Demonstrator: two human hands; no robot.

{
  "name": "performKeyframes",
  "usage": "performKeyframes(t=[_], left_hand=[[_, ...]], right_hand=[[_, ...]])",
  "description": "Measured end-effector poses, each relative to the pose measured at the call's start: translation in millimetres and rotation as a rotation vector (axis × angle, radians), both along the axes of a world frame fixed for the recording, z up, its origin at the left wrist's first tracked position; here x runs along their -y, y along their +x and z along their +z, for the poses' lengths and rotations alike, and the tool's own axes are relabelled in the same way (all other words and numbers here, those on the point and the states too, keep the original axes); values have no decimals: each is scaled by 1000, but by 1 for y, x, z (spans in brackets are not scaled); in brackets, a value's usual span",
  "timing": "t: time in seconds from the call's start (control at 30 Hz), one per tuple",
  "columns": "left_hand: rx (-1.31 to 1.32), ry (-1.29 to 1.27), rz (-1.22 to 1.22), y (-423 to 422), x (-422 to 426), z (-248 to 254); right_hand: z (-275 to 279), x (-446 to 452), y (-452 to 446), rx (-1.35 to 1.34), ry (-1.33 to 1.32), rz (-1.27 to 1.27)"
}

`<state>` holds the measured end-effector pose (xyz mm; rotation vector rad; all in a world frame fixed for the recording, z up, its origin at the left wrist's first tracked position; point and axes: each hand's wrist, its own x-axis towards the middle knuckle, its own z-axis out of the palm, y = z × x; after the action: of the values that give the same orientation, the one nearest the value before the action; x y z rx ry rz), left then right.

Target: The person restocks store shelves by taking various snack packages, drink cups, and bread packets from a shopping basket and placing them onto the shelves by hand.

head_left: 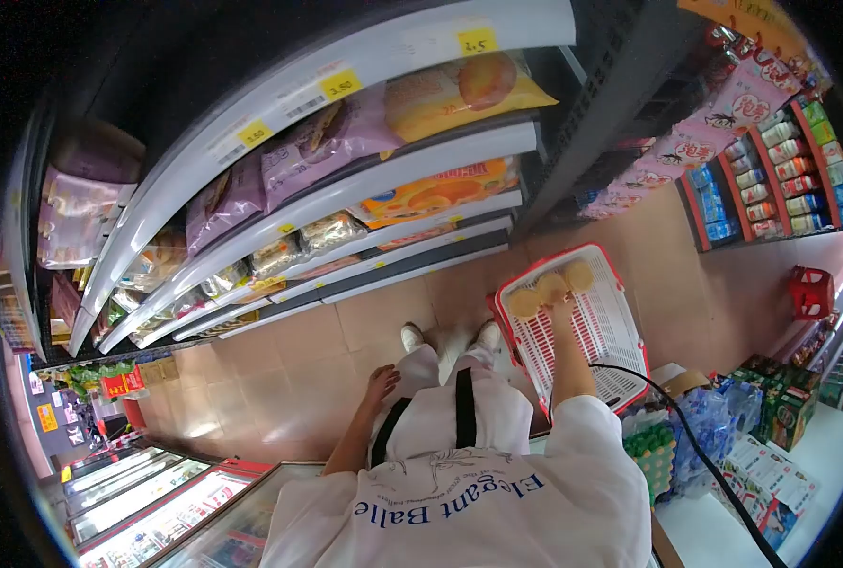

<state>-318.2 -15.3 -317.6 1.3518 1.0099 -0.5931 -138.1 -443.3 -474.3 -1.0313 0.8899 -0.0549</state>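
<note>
My right arm reaches over a red-rimmed white shopping basket (620, 327) with slotted sides. At the end of it, my right hand (561, 299) is closed against a row of round tan food pieces (551, 285), which seem to be joined in one pack. They are over the basket's far side; their exact kind is too small to make out. My left hand (381, 386) hangs beside my left thigh with its fingers apart, holding nothing. How the basket is supported is unclear.
Ahead stands a shelf rack (279, 227) of bagged snacks with yellow price tags. Pink packets (677, 151) hang at the right. A red crate (811, 292) stands farther off. Bottled drinks (701, 417) are close at my right, a glass-topped case (222, 521) at my left. A black cable (696, 440) runs rightward.
</note>
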Motion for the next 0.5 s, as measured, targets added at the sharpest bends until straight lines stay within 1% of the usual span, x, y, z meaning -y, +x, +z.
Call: performKeyframes(t=[0.03,0.07,0.13,0.2,0.23,0.27,0.3,0.33,0.37,0.4,0.47,0.5], left_hand=[[10,8,-2,3,2,3],[25,3,6,3,0,-7],[-1,-29,-19,10,-5,-25],[46,-33,-33,20,-2,-18],[68,-37,-55,22,-4,-15],[124,-114,-34,19,-14,-38],[150,-110,-14,20,-21,-48],[109,-110,-48,25,-25,-53],[68,-111,-82,29,-29,-56],[92,-109,-61,33,-36,-56],[75,-125,-97,37,-50,-56],[90,-123,-80,35,-55,-57]], right_hand=[[4,0,-2,-160,-123,17],[3,1,-4,-315,-247,32],[-5,8,-7,-241,-529,17],[-4,14,-10,108,-770,-83],[28,1,-6,155,-728,-171],[70,-11,-6,200,-681,-256],[115,-29,-5,230,-673,-245],[159,-49,-5,240,-700,-232],[191,-65,-2,250,-727,-219],[211,-79,5,280,-722,-207],[247,-108,15,553,-860,-59],[268,-126,19,573,-854,-49]])
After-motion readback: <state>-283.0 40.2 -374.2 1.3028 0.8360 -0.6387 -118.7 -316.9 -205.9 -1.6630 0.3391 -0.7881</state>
